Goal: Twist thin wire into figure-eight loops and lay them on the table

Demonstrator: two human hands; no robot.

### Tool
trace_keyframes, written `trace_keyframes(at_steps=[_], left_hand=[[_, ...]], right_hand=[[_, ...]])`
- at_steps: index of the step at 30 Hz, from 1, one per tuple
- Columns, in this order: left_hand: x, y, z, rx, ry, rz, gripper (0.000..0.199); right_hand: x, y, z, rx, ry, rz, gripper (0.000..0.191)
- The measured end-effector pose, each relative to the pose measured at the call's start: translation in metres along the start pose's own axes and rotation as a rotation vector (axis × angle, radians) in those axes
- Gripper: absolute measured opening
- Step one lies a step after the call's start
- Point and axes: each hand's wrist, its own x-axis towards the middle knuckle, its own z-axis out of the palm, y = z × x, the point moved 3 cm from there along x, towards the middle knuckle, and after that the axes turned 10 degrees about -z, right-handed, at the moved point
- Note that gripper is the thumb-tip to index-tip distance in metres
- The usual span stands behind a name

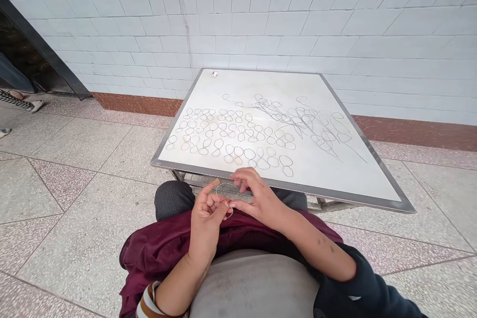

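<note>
Above my lap, just in front of the near edge of the table, I hold a thin wire bent into loops (pixel 226 184). One loop stands up between the fingers and a smaller one hangs below the thumbs. My left hand (pixel 206 213) pinches the wire where the loops meet, its index finger along the loop's left side. My right hand (pixel 257 198) closes thumb to the same spot, with its other fingers curled over the loop's right side. The exact crossing of the wire is hidden by the thumb tips.
On the white table (pixel 208 179) lie rows of figure-eight wire pieces (pixel 227 129), with a tangled heap of loose wire (pixel 286 114) at the right. A small red-and-white object (pixel 214 74) sits at the far left corner. A tiled wall (pixel 261 35) stands behind. Another person's foot (pixel 37 106) shows at left.
</note>
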Motion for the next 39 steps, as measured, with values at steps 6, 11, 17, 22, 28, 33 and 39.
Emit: trace_keyframes(at_steps=[6, 11, 17, 22, 28, 33, 39], left_hand=[[0.001, -0.002, -0.003, -0.022, 0.028, 0.036, 0.043], [-0.001, 0.001, -0.005, -0.005, -0.008, 0.045, 0.036], [0.000, 0.003, -0.009, -0.024, -0.027, 0.017, 0.034], [0.002, 0.003, -0.013, 0.052, -0.015, 0.072, 0.034], [0.007, 0.001, -0.018, 0.064, 0.041, 0.053, 0.030], [0.010, -0.003, -0.016, -0.099, 0.058, -0.061, 0.029], [0.014, -0.007, -0.015, -0.134, 0.075, -0.096, 0.029]], right_hand=[[-0.014, 0.010, 0.024, 0.364, 0.041, 0.281, 0.039], [-0.011, 0.011, 0.025, 0.417, 0.062, 0.340, 0.025], [-0.009, 0.006, 0.019, 0.446, 0.102, 0.390, 0.012], [-0.008, 0.010, 0.018, 0.470, 0.125, 0.420, 0.010], [-0.011, 0.018, 0.020, 0.506, 0.176, 0.419, 0.014], [-0.012, 0.022, 0.025, 0.607, 0.227, 0.444, 0.019], [-0.014, 0.025, 0.033, 0.796, 0.281, 0.546, 0.023]])
